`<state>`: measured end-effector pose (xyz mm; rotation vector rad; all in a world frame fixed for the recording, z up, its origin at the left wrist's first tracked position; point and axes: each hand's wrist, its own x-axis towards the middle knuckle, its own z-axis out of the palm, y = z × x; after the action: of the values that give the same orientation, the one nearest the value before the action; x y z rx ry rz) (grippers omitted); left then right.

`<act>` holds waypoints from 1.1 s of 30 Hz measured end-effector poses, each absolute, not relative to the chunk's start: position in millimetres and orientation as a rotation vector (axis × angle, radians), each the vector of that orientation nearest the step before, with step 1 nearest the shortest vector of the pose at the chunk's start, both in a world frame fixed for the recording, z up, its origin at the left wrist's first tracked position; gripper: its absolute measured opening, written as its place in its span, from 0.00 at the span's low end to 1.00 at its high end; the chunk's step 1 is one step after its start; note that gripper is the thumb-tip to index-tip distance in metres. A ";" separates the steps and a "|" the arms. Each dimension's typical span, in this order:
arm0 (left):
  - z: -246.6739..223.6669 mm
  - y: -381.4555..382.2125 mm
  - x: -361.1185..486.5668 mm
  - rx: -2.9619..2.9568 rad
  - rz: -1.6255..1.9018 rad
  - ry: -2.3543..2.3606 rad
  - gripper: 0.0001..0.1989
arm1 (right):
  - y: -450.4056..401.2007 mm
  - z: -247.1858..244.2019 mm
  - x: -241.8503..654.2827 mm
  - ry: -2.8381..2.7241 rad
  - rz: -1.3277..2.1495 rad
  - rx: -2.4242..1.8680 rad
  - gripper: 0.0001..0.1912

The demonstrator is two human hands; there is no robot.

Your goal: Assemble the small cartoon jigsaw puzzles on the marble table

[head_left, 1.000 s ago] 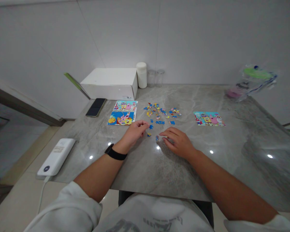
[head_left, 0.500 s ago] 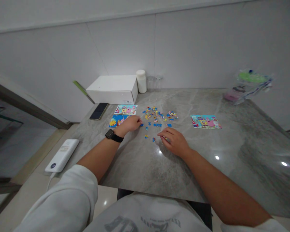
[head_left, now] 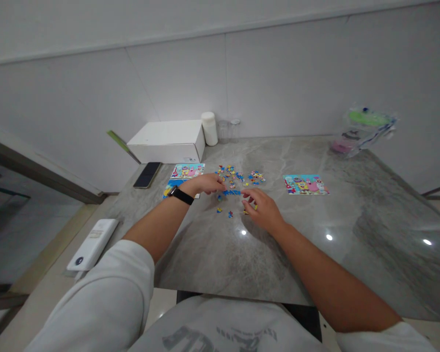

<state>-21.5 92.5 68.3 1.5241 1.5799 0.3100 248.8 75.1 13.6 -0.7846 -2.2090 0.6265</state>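
Observation:
A cluster of small jigsaw puzzle pieces [head_left: 256, 177] lies on the grey marbled table, with a short blue strip of joined pieces [head_left: 232, 192] in front of it. My left hand [head_left: 210, 183] reaches in from the left, fingertips pinched on a blue puzzle piece at the strip's left end. At the strip's right end is my right hand [head_left: 263, 209], its fingers curved and thumb held apart; what lies beneath them is partly hidden. Single loose pieces [head_left: 231, 214] sit nearer to me. Yellow bits show under the right hand.
Left of the pieces are two picture cards [head_left: 188, 170], one partly covered by my left hand. Another picture card [head_left: 306, 185] lies right. Behind stand a white box [head_left: 165, 139], a white bottle [head_left: 209, 129] and clear glasses. A phone [head_left: 147, 175], power bank [head_left: 93, 244] and plastic bag [head_left: 363, 132] are around.
My left hand has moved right with the blue piece to the strip's left end. My right hand has shifted slightly up toward its right end and covers a separate blue piece's former spot.

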 end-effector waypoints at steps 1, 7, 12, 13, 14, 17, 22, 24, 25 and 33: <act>70.8 92.9 -18.4 1.511 0.303 1.549 0.13 | 78.1 14.5 245.6 -2.167 0.683 -0.836 0.15; 82.2 90.0 -2.9 1.528 0.271 1.470 0.14 | 103.0 21.1 213.0 -2.099 1.060 -0.973 0.17; 73.3 87.2 -9.5 1.584 0.524 1.609 0.17 | 138.3 27.5 192.0 -2.193 1.153 -1.036 0.14; 68.6 85.9 -13.3 1.635 0.609 1.680 0.18 | 145.6 29.6 189.3 -2.199 1.142 -1.063 0.14; 63.0 83.8 -17.3 1.706 0.687 1.754 0.17 | 152.3 31.8 186.8 -2.204 1.117 -1.089 0.14; 43.0 71.8 -26.2 1.948 0.810 1.895 0.10 | 166.3 38.2 178.9 -2.304 0.989 -1.173 0.09; 16.6 51.1 -23.2 2.084 0.751 1.955 0.10 | 169.2 41.7 163.9 -2.574 0.791 -1.205 0.05; 13.5 50.0 -20.4 2.122 0.652 1.964 0.10 | 166.3 41.8 159.2 -2.639 0.719 -1.208 0.05; 13.5 50.8 -19.7 2.136 0.609 1.963 0.10 | 164.6 42.0 157.4 -2.655 0.696 -1.214 0.06; 17.2 56.1 -25.2 2.200 0.519 1.906 0.11 | 152.1 40.9 149.6 -2.747 0.658 -1.220 0.07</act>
<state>-25.2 56.1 17.2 2.2004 1.9065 0.5191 149.6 152.1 40.9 -1.2203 -2.7467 0.6581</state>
